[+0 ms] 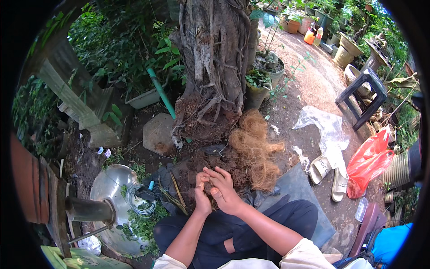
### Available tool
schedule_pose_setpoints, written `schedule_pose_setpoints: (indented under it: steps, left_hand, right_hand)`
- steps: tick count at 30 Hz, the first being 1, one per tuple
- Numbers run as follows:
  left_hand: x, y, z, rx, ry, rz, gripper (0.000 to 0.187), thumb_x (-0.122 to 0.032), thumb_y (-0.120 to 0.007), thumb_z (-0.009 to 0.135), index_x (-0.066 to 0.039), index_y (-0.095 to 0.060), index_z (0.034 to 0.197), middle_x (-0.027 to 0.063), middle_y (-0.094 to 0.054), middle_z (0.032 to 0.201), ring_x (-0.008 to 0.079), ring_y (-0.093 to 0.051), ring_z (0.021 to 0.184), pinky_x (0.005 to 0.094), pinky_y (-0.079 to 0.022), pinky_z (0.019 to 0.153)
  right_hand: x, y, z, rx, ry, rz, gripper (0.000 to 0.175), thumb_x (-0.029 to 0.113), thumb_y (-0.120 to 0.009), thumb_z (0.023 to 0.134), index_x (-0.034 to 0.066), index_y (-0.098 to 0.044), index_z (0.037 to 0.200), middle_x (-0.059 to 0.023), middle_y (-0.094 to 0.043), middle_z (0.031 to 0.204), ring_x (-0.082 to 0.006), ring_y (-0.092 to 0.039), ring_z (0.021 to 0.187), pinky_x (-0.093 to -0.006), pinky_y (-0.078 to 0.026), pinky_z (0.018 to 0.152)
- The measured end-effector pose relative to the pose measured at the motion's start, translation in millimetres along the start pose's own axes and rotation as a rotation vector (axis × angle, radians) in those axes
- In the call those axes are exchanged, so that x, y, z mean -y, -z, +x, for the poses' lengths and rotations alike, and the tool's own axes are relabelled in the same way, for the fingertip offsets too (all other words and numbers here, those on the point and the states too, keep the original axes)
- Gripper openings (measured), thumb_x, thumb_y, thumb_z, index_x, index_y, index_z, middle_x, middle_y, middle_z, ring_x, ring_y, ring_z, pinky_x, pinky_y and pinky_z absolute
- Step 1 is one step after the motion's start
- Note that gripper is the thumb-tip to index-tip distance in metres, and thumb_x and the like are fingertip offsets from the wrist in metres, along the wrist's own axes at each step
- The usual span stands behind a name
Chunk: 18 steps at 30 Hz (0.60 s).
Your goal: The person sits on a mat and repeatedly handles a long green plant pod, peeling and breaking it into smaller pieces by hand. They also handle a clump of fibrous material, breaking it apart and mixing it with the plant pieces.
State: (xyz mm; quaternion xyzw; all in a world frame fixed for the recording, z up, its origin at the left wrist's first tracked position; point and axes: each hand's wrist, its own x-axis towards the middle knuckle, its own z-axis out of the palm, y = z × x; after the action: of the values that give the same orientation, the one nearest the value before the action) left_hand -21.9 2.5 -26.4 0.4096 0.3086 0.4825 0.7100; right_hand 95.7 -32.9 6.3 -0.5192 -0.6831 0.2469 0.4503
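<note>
My left hand [202,195] and my right hand [224,193] are cupped together in front of my crossed legs. Between the palms shows a dark brown clump [208,187], perhaps soil or plant fibre; the fingers hide most of it. Just beyond my hands lies a pile of dark brown crumbly fibre [240,173] on dark sheeting. Loose tufts of golden-brown coconut fibre [253,148] lie to the right of it. Straight ahead rises a thick, root-wrapped tree trunk [215,60], its base packed with brown fibrous material [191,117].
On the left are a metal bowl [111,181], a coil of wire [142,201] and a concrete pedestal [104,131]. Slippers [320,169], a clear plastic bag [324,129], a red plastic bag [368,164] and a black stool [364,90] are on the right. Potted plants [258,87] stand beside the trunk.
</note>
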Motion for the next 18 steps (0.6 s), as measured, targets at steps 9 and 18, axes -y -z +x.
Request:
schedule_pose_setpoints:
  steps: [9,18]
  left_hand:
    - [-6.4,-19.5,-3.1,0.088,-0.238,0.408,0.052,-0.05,-0.034,0.108,-0.005,-0.037,0.135,0.0131,-0.04,0.136,0.0212,-0.042,0.125,0.0382,-0.031,0.11]
    - [-18.6,-22.4,4.3,0.014,-0.497,0.789,0.049,-0.052,-0.051,0.102,-0.007,-0.057,0.119,0.0179,-0.047,0.143,0.0413,-0.028,0.145,0.0539,-0.022,0.117]
  right_hand:
    - [-3.7,6.4,1.9,-0.174,-0.158,0.469,0.055,0.043,-0.036,0.108,0.0049,-0.048,0.146,-0.0205,-0.04,0.156,-0.0379,-0.034,0.145,-0.046,-0.022,0.12]
    - [14.3,27.1,4.1,-0.115,-0.273,0.44,0.054,0.043,-0.042,0.106,-0.0005,-0.05,0.136,-0.0186,-0.062,0.123,-0.0261,-0.061,0.116,-0.0367,-0.045,0.099]
